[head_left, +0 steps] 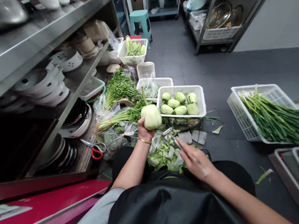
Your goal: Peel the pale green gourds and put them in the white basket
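Note:
My left hand (144, 131) is wrapped round the lower side of a large, round, pale green gourd (151, 117); a green stalk shows at its top. My right hand (194, 159) grips a peeler (178, 143) with a metal head, held a short way to the right of the gourd and apart from it. Below both hands lies a heap of green peelings (169, 155) with some plastic and white netting. Just beyond, a white basket (203, 104) holds several smooth pale green gourds (173, 103).
Left of me are leafy greens (123, 89), scissors (97, 150) with red and pale handles, and a steel shelf (44, 42) with crockery. On the right, a basket (241, 107) holds long green stalks (276, 115) near stacked crates (295, 176). A teal stool (142, 19) stands farther back.

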Available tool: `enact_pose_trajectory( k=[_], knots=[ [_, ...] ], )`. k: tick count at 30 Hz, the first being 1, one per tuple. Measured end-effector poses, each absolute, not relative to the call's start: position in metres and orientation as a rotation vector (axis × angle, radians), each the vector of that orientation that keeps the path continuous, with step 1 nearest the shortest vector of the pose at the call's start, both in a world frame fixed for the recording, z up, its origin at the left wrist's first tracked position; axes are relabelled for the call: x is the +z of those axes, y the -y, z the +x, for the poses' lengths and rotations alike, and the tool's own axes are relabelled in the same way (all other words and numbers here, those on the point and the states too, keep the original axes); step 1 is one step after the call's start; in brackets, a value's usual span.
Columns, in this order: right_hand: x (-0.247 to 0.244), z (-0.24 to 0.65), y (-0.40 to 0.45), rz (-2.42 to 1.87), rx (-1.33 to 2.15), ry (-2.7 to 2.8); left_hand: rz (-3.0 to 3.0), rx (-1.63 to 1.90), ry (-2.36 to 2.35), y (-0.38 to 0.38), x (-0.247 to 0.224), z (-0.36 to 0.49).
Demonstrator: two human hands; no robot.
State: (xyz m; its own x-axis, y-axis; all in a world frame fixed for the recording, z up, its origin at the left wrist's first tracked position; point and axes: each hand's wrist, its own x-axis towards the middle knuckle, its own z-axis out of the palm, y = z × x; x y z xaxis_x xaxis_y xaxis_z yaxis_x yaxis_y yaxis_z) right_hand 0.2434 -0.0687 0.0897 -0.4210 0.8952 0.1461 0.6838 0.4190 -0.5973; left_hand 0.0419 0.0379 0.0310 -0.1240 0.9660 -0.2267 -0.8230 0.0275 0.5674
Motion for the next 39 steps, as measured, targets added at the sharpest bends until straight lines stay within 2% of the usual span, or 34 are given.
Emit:
enact_pose_trajectory(
  k=[5, 7, 12, 18, 22, 26, 29, 32, 36, 39],
  knots=[
    [0.122, 0.218, 0.006, -1.245, 0.585, 2.177, 0.289, 1.557, -0.663, -0.03, 0.039, 0.05],
    [0.11, 0.211, 0.006, -1.242, 0.608, 2.142, 0.252, 1.541, -0.623, -0.028, 0.044, 0.05],
    [0.063, 0.241, 0.071, -1.175, 0.794, 2.229, 0.203, 1.52, -0.521, -0.035, 0.052, 0.038],
    [0.088, 0.233, 0.049, -1.197, 0.528, 2.126, 0.179, 1.521, -0.624, -0.041, 0.067, 0.048],
    [0.074, 0.22, 0.04, -1.152, 0.513, 2.158, 0.217, 1.512, -0.592, -0.043, 0.075, 0.051],
    [0.049, 0.274, 0.066, -1.313, 0.605, 1.935, 0.26, 1.477, -0.609, -0.055, 0.073, 0.044],
    [0.05, 0.328, 0.08, -1.522, 0.807, 1.469, 0.336, 1.371, -0.75, -0.068, 0.061, 0.061],
    [0.062, 0.367, 0.081, -1.471, 1.051, 1.009, 0.472, 1.202, -0.761, -0.073, 0.045, 0.105],
    [0.07, 0.406, 0.07, -1.485, 1.136, 0.945, 0.632, 1.013, -0.661, -0.068, 0.027, 0.174],
    [0.054, 0.443, 0.065, -1.504, 1.13, 0.815, 0.631, 0.843, -0.665, -0.07, 0.02, 0.223]
  ],
)
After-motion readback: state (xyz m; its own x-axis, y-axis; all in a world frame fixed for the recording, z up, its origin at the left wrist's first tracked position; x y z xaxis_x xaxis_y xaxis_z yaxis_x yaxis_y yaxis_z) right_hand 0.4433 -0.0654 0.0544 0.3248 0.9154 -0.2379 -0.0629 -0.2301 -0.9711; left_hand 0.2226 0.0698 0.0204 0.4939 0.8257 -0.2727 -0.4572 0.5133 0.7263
